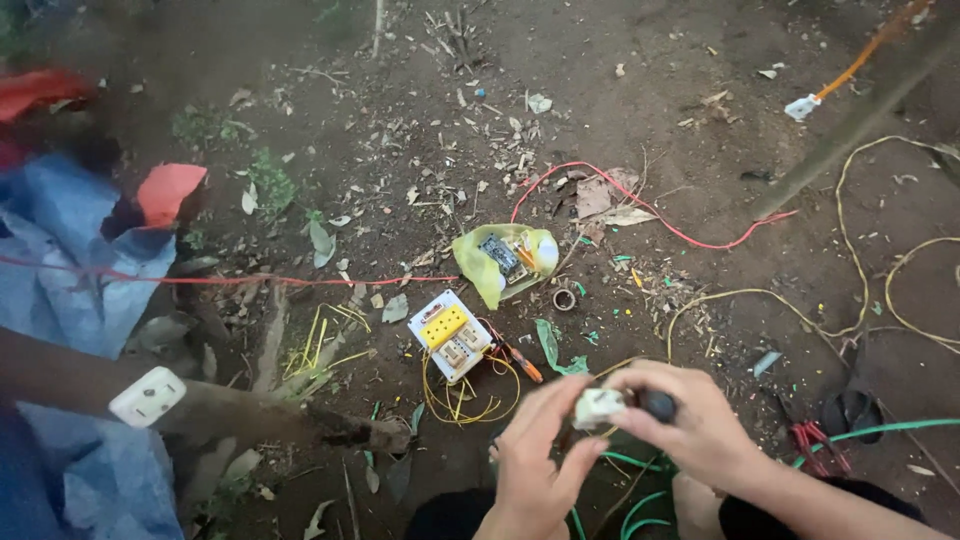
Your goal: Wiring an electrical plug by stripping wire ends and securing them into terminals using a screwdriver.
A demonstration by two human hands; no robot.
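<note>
Low in the view, my left hand [535, 455] and my right hand [690, 420] meet over bare dirt. Between their fingertips is a small white electrical fitting [598, 407]. My left fingers pinch its left side. In my right hand is a dark-handled tool [657, 404], its tip against the fitting. A white switch board [451, 335] with a yellow socket and loose yellow wires lies on the ground just beyond my hands.
A yellow plastic bag [500, 258] holding small parts lies beyond the board. Red wire [650, 215], yellow wire [850, 260] and green wire [880, 430] trail over the soil. A white socket [147, 396] rests on a branch at left, beside a blue sheet [80, 270].
</note>
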